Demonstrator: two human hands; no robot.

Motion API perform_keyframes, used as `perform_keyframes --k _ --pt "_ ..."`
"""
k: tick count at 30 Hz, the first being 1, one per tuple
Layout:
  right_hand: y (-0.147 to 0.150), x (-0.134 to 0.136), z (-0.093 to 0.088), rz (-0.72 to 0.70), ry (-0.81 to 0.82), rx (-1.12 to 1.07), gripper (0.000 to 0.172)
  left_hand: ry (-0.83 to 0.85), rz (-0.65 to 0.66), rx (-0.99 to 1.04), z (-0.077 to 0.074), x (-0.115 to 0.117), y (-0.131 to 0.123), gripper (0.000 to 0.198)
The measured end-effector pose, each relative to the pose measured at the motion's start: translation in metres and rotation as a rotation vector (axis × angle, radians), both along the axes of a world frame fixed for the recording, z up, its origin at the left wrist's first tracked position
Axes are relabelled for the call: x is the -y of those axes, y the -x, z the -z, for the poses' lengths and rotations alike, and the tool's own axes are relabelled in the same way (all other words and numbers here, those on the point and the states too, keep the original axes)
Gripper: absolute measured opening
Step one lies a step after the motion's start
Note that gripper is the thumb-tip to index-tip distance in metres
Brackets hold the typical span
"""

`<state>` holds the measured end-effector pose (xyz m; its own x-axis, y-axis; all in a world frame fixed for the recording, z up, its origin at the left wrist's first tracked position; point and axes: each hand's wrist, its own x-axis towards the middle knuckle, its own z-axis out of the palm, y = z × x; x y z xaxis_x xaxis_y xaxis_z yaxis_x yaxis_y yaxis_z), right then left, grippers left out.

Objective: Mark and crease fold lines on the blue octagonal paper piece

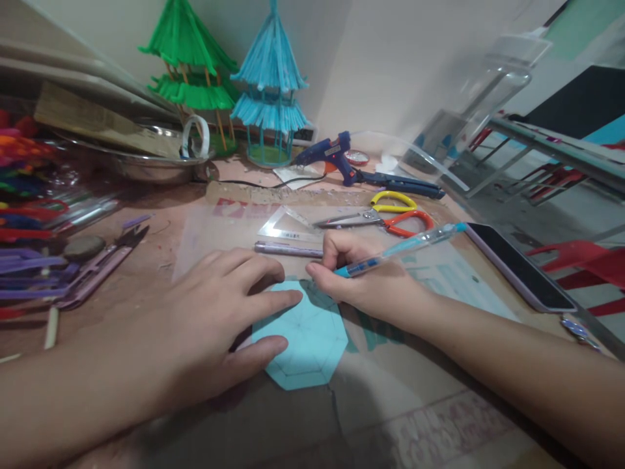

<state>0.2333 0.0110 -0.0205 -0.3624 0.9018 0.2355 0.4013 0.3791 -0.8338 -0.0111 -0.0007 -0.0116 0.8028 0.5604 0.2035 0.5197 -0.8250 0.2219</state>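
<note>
From the head camera, the left hand (pixel 215 326) lay spread flat, palm down, grasping nothing; its forefinger and thumb pressed on the left part of a turquoise paper polygon (pixel 305 345). That many-sided piece lay flat on the worktable (pixel 390 417), near the middle of the view, between the two hands, with faint pencil lines crossing its face. The right hand (pixel 361 273) was closed around a clear blue pen (pixel 400 249), the tip down at the polygon's upper edge and the barrel slanting up to the right. Just behind the knuckles lay a purple marker (pixel 288 249) and a clear set square (pixel 288 225), and beyond them a pair of scissors (pixel 385 218) with one yellow and one orange handle. A blue glue gun (pixel 332 156) rested further back, its cord trailing left. A dark phone (pixel 517 264) lay face up to the right of the pen. At the back stood a green model pagoda (pixel 188 71) and a blue model pagoda (pixel 271 85), beside a metal bowl (pixel 141 163). Purple snips (pixel 105 260) lay at the left.
</note>
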Motion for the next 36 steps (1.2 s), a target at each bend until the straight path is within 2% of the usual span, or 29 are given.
perform_keyframes --k 10,36 --pt "0.0009 0.0013 -0.0017 -0.002 0.029 -0.018 0.03 -0.104 0.022 -0.022 -0.0064 0.0038 -0.0005 0.033" --pt "0.0006 0.0007 -0.0016 -0.017 0.053 -0.023 0.032 -0.112 0.025 -0.018 -0.0069 0.0031 -0.0011 0.031"
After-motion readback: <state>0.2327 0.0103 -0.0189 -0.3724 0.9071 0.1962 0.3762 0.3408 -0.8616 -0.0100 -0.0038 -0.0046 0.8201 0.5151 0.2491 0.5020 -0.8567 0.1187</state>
